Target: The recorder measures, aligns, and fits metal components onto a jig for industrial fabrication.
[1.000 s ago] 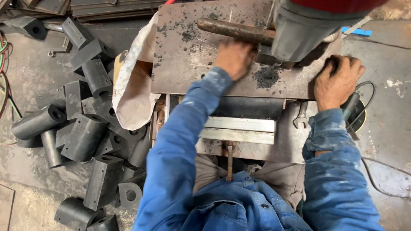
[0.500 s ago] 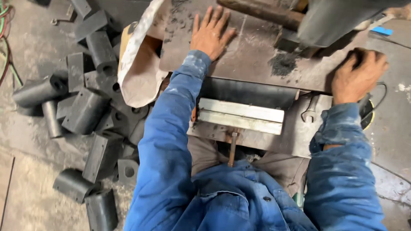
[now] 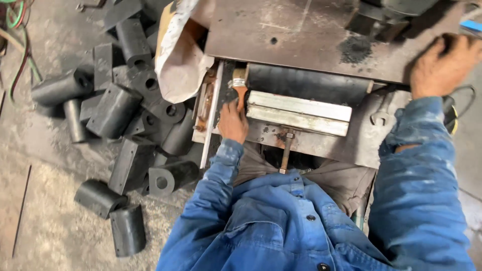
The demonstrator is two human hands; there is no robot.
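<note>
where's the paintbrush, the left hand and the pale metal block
paintbrush (image 3: 240, 86): head view, on its orange handle.
left hand (image 3: 233, 122): head view, on the back of the hand.
pale metal block (image 3: 298, 113): head view, on its top face.

A dusty concrete floor (image 3: 45, 221) carries scattered black cylindrical blocks (image 3: 115, 108) beside a rusty steel table (image 3: 301, 35).

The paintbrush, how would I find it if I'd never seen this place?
Start at the big dark metal plate. Just below its left part, beside the pale metal bar, the left hand reaches for a paintbrush lying lengthwise. It is the only thing there with an orange-brown wooden handle, a shiny band and bristles; everything around it is grey or rusty metal.
</note>
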